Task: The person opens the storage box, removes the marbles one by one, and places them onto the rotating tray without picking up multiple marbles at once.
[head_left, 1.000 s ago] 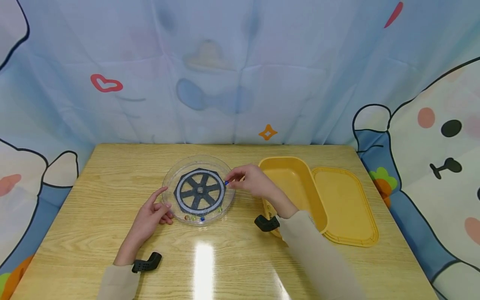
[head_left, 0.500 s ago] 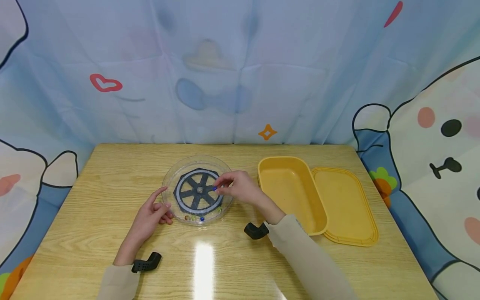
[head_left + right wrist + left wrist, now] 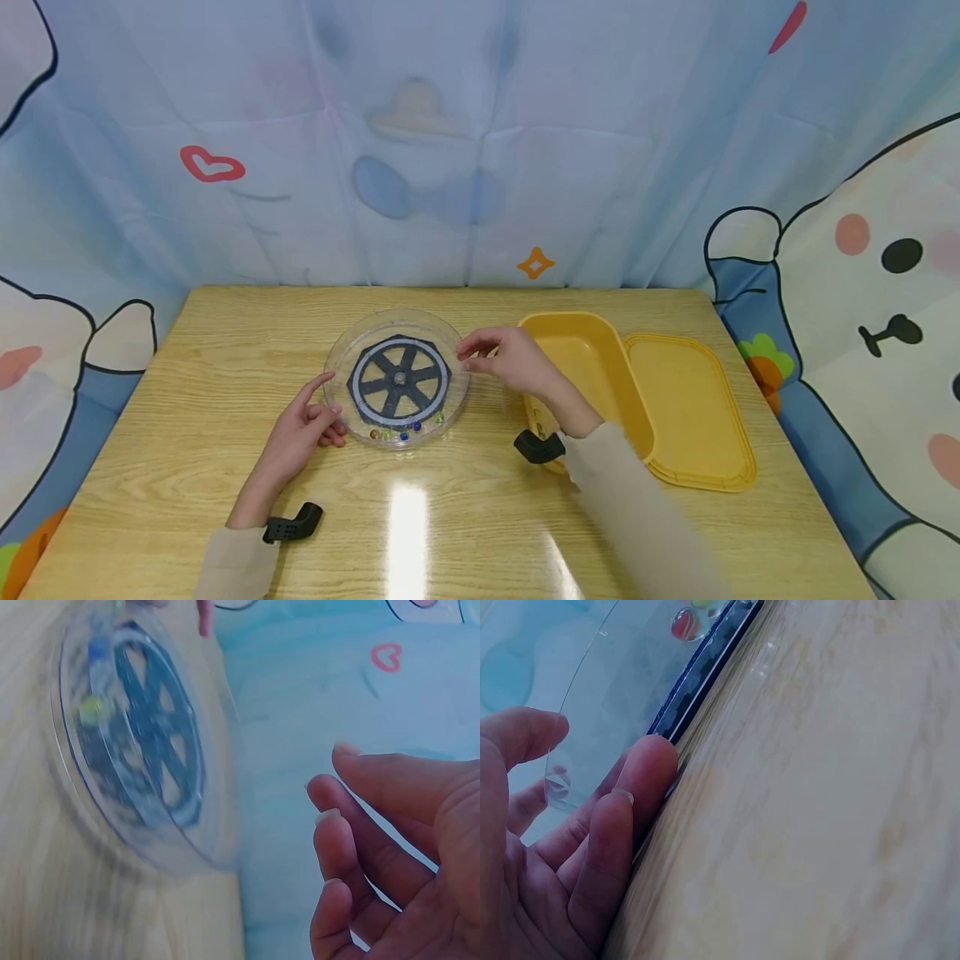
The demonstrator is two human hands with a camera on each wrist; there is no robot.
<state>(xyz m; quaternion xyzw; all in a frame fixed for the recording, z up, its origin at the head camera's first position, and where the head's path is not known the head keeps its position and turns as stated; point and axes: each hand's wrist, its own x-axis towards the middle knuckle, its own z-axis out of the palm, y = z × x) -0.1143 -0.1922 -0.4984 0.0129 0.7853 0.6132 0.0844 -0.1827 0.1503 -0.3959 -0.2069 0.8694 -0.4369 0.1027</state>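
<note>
A clear round dish [image 3: 405, 315] stands on the table and holds a dark six-spoked wheel [image 3: 390, 407] with a pale ring. Several glass marbles lie along its near side, among them a blue marble [image 3: 417, 427], another blue marble [image 3: 404, 436] and a brownish marble [image 3: 374, 434]. My left hand [image 3: 298, 429] rests against the dish's left side, its relaxed fingers touching the wall. Just off the right rim hovers my right hand [image 3: 508, 362]. Its fingers are loosely bent, and the right wrist view shows nothing between thumb and fingertips.
To the right stands a yellow plastic box [image 3: 592, 392], partly behind my right forearm. Its yellow lid [image 3: 690, 408] lies flat beside it. A printed curtain [image 3: 465, 208] hangs behind the wooden table [image 3: 352, 542].
My right hand carried a blue marble in over the dish, let go of it, and drew back to the right. That marble now lies among the others. My left hand has stayed put.
</note>
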